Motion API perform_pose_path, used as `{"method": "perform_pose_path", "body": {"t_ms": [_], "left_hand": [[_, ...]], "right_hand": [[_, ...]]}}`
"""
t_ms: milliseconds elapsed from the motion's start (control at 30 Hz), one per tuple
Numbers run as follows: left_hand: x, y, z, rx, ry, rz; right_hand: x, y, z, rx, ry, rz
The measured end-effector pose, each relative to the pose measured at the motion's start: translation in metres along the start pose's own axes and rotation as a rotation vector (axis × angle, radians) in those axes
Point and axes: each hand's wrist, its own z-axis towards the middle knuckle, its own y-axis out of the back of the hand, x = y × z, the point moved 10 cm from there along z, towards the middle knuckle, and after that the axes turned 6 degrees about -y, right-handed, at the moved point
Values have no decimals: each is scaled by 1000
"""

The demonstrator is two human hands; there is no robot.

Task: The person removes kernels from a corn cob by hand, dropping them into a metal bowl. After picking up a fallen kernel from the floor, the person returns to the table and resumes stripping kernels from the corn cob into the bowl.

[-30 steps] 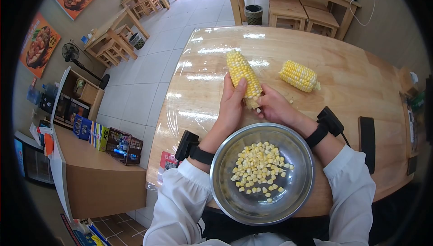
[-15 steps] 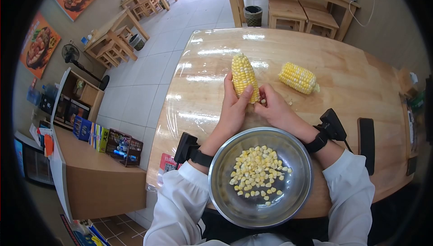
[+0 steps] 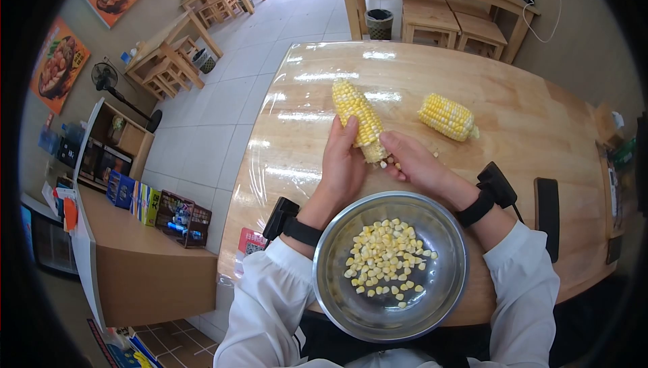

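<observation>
A yellow-and-white corn cob (image 3: 358, 108) is held over the table, tilted with its tip up and to the left. Its lower end is stripped of kernels and pale. My left hand (image 3: 342, 159) wraps round the cob from the left, thumb along its side. From the right, my right hand (image 3: 413, 157) grips the lower part, its thumb pressed against the kernel rows and its fingers curled beneath. A few loose kernels show by those fingers. Nearer to me, a steel bowl (image 3: 442, 287) contains a pile of loose corn kernels (image 3: 385, 250).
Another piece of corn (image 3: 447, 117) lies to the right on the wooden table (image 3: 520, 125). A black phone-like slab (image 3: 547, 219) is beside my right forearm. A red QR card (image 3: 250, 243) lies at the left edge. Beyond are a counter (image 3: 155, 260), stools and a bin (image 3: 379, 24).
The cob has tilted further left, exposing its stripped lower end. My right thumb has moved up onto the cob's side, and my left hand has shifted slightly left.
</observation>
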Motion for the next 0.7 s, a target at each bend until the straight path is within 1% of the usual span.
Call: {"method": "perform_pose_path", "body": {"t_ms": [133, 367, 433, 667, 700], "left_hand": [[1, -1, 0, 17, -21, 26], [-3, -8, -1, 56, -32, 33], [-3, -12, -2, 79, -17, 23], [-4, -17, -3, 114, -32, 69], [-4, -18, -4, 114, -20, 13]], "right_hand": [[3, -4, -2, 52, 36, 63], [4, -5, -3, 48, 40, 92], [6, -3, -3, 17, 53, 109], [3, -4, -3, 66, 32, 193], [3, -5, -3, 80, 23, 210]]}}
